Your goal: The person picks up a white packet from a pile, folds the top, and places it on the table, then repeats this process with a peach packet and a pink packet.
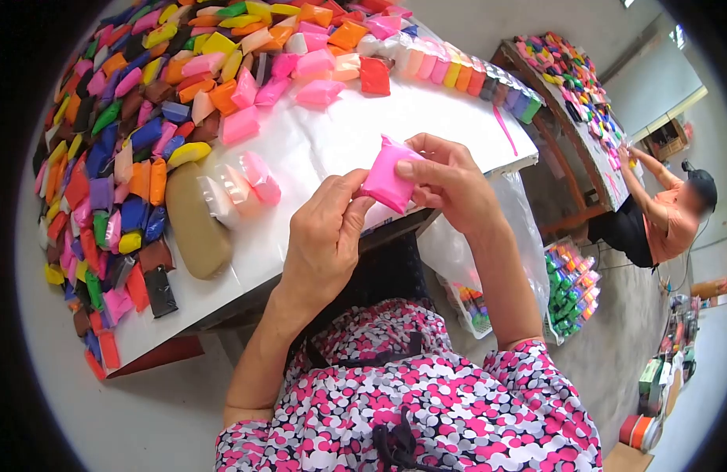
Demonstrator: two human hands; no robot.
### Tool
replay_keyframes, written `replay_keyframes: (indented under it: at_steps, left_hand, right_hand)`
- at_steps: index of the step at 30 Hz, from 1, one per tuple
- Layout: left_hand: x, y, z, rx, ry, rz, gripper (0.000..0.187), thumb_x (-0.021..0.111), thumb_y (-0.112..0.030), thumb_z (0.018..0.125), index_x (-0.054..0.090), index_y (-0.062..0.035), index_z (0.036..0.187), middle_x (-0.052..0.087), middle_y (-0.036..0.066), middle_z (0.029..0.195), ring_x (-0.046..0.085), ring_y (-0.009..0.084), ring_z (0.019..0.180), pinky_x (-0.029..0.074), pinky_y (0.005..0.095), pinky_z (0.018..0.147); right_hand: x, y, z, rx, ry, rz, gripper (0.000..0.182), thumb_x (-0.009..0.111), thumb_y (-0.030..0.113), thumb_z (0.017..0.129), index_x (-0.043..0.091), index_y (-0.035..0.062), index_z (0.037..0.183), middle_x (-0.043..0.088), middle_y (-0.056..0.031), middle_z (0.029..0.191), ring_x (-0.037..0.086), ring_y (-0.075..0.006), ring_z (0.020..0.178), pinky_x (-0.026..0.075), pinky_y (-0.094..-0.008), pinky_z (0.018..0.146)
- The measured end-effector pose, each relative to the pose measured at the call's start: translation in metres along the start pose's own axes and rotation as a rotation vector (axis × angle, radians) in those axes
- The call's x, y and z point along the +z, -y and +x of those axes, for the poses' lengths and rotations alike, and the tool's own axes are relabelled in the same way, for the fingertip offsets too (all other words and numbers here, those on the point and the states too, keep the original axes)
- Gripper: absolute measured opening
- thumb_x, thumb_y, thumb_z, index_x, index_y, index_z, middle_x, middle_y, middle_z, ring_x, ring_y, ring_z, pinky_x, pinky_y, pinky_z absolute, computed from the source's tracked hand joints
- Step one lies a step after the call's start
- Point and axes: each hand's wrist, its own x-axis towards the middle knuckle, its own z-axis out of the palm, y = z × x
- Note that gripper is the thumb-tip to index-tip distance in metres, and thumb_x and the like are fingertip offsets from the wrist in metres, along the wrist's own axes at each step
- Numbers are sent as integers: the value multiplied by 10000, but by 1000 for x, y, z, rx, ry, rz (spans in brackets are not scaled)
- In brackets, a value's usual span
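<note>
Between my two hands, above the table's front edge, is a bright pink wrapped clay packet. My right hand grips its right side, thumb on the front face. The fingertips of my left hand pinch its lower left edge. On the table to the left lie a white, a peach and a pink packet in a short overlapping row. Beside them rests a smooth olive-brown block. Loose pink packets and a red packet are farther back.
A large heap of coloured packets covers the table's left and back. A row of packets in many colours runs along the far right edge. Below stand crates of bagged packets. Another person works at a second table.
</note>
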Motion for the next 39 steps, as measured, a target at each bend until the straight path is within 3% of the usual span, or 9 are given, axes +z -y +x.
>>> replay_keyframes:
  at_steps: [7, 11, 14, 17, 29, 32, 35, 38, 39]
  left_hand:
    - [3, 10, 1, 143, -71, 212, 99, 555, -29, 896, 568, 35, 971, 583, 178, 794, 602, 342, 684, 463, 395, 585]
    - [5, 10, 3, -21, -118, 210, 84, 556, -54, 897, 573, 25, 874, 567, 170, 714, 578, 341, 620, 442, 394, 550]
    - [8, 13, 4, -53, -131, 236, 107, 558, -68, 899, 568, 19, 837, 560, 168, 693, 564, 341, 596, 425, 397, 530]
    - [9, 15, 4, -12, -122, 246, 97, 558, -66, 891, 561, 12, 834, 562, 162, 707, 562, 335, 591, 419, 404, 525]
    - [2, 19, -1, 228, -58, 497, 120, 597, -29, 775, 486, -25, 731, 496, 118, 654, 537, 298, 582, 408, 404, 516]
    - [4, 18, -3, 283, -101, 453, 56, 588, -7, 790, 536, 5, 777, 481, 136, 648, 499, 310, 547, 381, 407, 507]
    - [0, 14, -5, 305, -155, 363, 48, 597, 7, 810, 549, 8, 814, 463, 123, 646, 488, 290, 544, 383, 393, 502]
    - [-5, 7, -12, 280, -192, 264, 78, 607, 27, 800, 559, 17, 861, 473, 128, 671, 510, 296, 582, 411, 388, 522]
    - [-5, 4, -12, 311, -218, 238, 85, 607, 38, 803, 563, 24, 874, 485, 133, 680, 518, 299, 588, 414, 388, 524]
  right_hand:
    - [5, -8, 11, 75, -58, -65, 313, 717, 199, 836, 580, -28, 1003, 608, -37, 725, 520, -61, 526, 391, -186, 445]
    - [17, -18, -1, -303, -422, -790, 286, 650, 216, 901, 583, -29, 1033, 667, -128, 804, 611, -119, 585, 472, -258, 500]
    - [15, -22, -20, -621, -386, -1118, 266, 695, 235, 846, 604, -7, 910, 613, -116, 711, 623, -230, 599, 477, -342, 524]
    - [23, -29, -23, -728, -287, -1266, 202, 696, 200, 822, 591, 27, 824, 581, -88, 717, 609, -255, 646, 474, -365, 553]
    - [11, -46, -12, -1041, -230, -1462, 164, 662, 60, 700, 498, 67, 691, 482, -68, 660, 548, -232, 610, 431, -344, 492]
    - [12, -47, -18, -1041, -225, -1389, 148, 670, 76, 754, 530, 58, 713, 526, -52, 696, 513, -170, 562, 417, -323, 480]
    - [11, -43, -27, -567, -134, -748, 134, 655, 141, 850, 596, 21, 862, 595, -41, 787, 453, -78, 542, 381, -257, 469]
    - [13, -18, -24, -89, -34, 47, 355, 606, 217, 912, 555, -59, 1130, 597, -38, 816, 458, -46, 584, 320, -177, 452]
    - [11, -18, -20, -51, 101, 189, 530, 626, 231, 899, 456, -51, 1314, 644, -103, 993, 482, -38, 614, 350, -152, 489]
